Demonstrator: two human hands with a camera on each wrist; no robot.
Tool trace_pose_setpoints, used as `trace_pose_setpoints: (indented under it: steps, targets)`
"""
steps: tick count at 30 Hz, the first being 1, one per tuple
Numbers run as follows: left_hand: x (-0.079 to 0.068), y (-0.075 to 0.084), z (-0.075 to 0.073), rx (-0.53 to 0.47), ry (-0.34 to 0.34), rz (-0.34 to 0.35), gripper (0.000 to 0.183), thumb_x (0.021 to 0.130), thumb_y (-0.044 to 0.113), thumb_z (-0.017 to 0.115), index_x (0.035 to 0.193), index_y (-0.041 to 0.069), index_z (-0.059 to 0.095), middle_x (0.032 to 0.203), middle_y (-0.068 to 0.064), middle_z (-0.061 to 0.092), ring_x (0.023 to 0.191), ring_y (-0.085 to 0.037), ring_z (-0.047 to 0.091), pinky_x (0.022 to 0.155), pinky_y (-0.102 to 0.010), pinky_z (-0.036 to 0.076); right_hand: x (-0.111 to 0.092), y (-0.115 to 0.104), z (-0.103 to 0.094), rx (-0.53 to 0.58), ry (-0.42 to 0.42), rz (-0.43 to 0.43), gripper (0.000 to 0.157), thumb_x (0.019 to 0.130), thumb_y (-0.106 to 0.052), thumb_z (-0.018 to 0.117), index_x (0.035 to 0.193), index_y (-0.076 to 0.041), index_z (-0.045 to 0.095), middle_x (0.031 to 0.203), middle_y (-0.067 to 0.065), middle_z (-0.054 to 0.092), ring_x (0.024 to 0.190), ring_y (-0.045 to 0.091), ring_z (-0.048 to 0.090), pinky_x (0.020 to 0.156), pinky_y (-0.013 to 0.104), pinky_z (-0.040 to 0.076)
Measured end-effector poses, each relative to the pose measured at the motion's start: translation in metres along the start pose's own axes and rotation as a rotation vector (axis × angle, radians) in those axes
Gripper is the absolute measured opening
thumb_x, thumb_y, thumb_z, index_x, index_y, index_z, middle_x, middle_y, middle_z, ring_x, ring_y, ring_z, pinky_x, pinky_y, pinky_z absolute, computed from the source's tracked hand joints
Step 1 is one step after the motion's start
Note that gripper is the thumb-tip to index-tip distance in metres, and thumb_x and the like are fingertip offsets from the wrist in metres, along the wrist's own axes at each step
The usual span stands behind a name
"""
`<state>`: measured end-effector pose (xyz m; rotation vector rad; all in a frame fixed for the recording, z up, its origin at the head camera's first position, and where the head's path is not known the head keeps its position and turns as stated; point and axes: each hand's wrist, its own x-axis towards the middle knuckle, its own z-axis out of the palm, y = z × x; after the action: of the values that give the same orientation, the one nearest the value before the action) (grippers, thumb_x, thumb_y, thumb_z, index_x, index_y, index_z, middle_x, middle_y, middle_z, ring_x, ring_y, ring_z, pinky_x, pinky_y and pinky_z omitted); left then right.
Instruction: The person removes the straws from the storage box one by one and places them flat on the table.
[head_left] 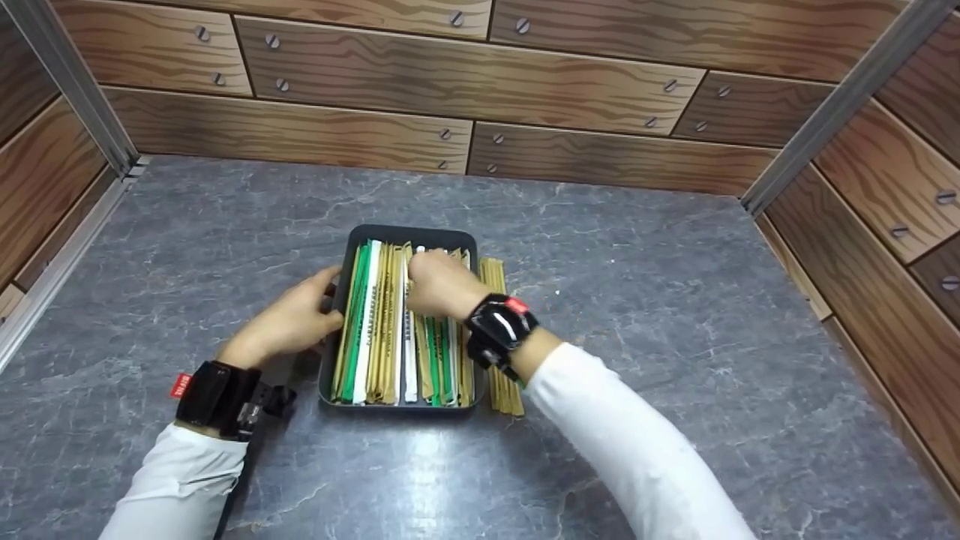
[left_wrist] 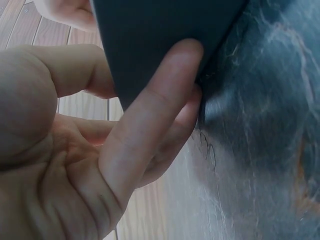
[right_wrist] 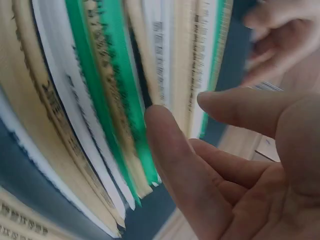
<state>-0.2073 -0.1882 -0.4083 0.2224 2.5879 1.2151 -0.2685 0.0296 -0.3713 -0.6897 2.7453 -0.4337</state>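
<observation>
A dark grey rectangular tray (head_left: pixel 401 409) holds many long thin paper packets (head_left: pixel 386 337) in tan, green and white, side by side, with printing on them. My left hand (head_left: pixel 292 319) is at the tray's left side. In the left wrist view its fairly straight fingers (left_wrist: pixel 150 115) rest against the tray's outer wall (left_wrist: pixel 137 40). Over the right half of the packets is my right hand (head_left: pixel 442 285). The right wrist view has its forefinger (right_wrist: pixel 170 140) extended onto the packets, apart from the thumb. No packet shows pinched between them.
More tan packets (head_left: pixel 493 276) lie on the grey marbled tabletop (head_left: pixel 637 337) along the tray's right side, partly beneath my right wrist. Wood-patterned walls (head_left: pixel 480 75) bound the table at the back and both sides.
</observation>
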Motion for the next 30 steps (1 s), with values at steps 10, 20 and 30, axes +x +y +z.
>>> trace_pose_setpoints:
  steps: [10,20,30]
  targets:
    - [0.001,-0.001,0.0,0.032,0.011,0.01,0.081,0.096,0.001,0.057,0.163,-0.006,0.012,0.15,-0.041,0.041,0.09,-0.031,0.067,0.067,-0.035,0.063,0.01,-0.004,0.013,-0.065,-0.035,0.025,0.036,0.081,-0.009,0.081,0.063,-0.013,0.049,0.086,0.018,0.074,0.049,0.014,0.061,0.05,0.026,0.056]
    - [0.0,0.001,0.001,0.056,0.021,0.016,0.081,0.095,0.003,0.058,0.162,-0.008,0.014,0.15,-0.04,0.042,0.103,-0.038,0.065,0.075,-0.039,0.062,0.013,-0.012,0.017,-0.016,-0.074,0.101,0.031,0.077,0.003,0.062,0.061,-0.015,0.043,0.065,0.007,0.06,0.042,0.014,0.058,0.037,0.024,0.049]
    - [0.0,0.0,0.0,0.06,0.018,0.01,0.081,0.096,0.002,0.058,0.163,-0.006,0.013,0.151,-0.04,0.04,0.082,-0.026,0.064,0.064,-0.034,0.06,0.019,-0.014,0.025,0.094,-0.085,0.191,0.026,0.081,0.005,0.058,0.063,-0.011,0.047,0.083,0.019,0.067,0.039,0.016,0.062,0.039,0.027,0.056]
